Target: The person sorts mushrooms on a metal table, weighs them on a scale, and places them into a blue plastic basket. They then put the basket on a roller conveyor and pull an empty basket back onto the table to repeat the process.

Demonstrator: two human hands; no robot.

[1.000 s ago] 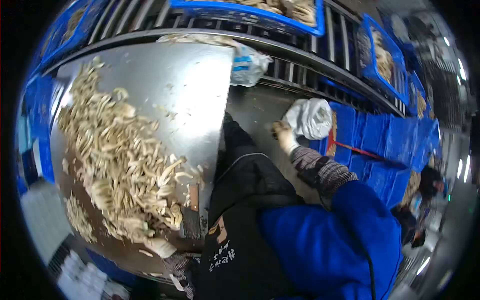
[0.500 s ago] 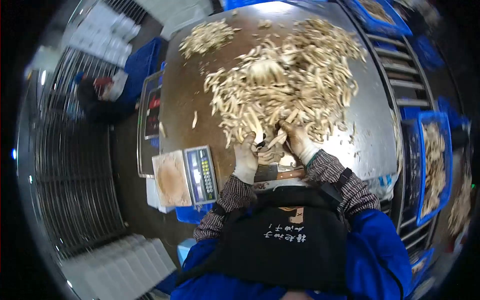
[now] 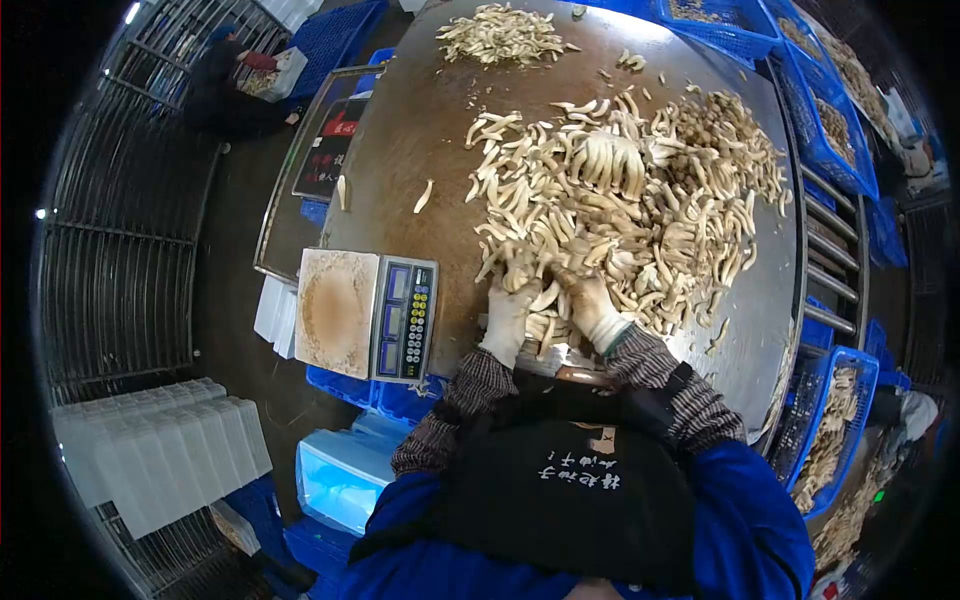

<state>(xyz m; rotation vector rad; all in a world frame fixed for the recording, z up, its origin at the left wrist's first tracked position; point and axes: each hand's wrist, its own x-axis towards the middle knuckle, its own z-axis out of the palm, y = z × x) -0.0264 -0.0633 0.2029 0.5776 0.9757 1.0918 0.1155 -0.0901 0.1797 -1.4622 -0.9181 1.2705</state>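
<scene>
From where I sit, I see my body in a bright blue jacket (image 3: 752,515) under a black apron (image 3: 540,515), its front printed with white characters (image 3: 580,477) and a tan patch (image 3: 603,441). Finely patterned dark-and-pale oversleeves (image 3: 452,408) cover my forearms, a dark band round the right one. My left hand (image 3: 507,315) and right hand (image 3: 594,306) wear off-white gloves, the right edged in green.

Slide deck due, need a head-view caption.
Gloved left hand and right hand at the near edge of a mushroom pile, scale at left.
</scene>
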